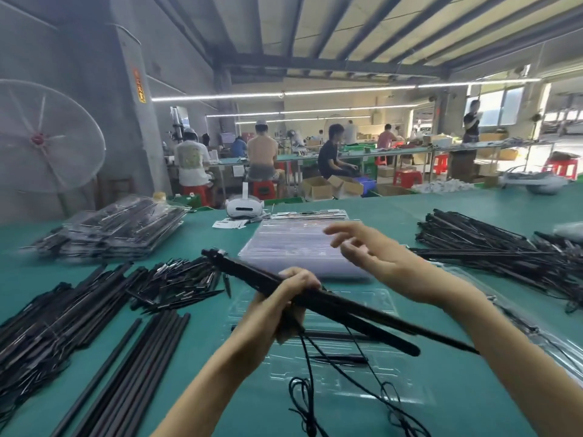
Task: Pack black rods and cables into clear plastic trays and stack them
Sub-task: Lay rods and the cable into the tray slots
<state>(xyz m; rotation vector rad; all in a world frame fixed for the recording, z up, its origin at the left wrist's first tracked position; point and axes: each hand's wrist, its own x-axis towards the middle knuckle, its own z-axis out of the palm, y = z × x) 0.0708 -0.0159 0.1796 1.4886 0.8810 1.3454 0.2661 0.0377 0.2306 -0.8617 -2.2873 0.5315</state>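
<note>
left hand (288,298) grips black rods (318,299); right hand (362,247) blurred, fingers spread; clear tray (372,298) partly hidden beneath.

A white headset (244,209) is sitting at the far edge of the green table (394,206). Left of the headset, a big white fan (44,137) is standing by a grey pillar (135,99). Beyond the headset, workers (262,152) are sitting on red stools (407,178) beside open cardboard boxes (317,188)
</note>
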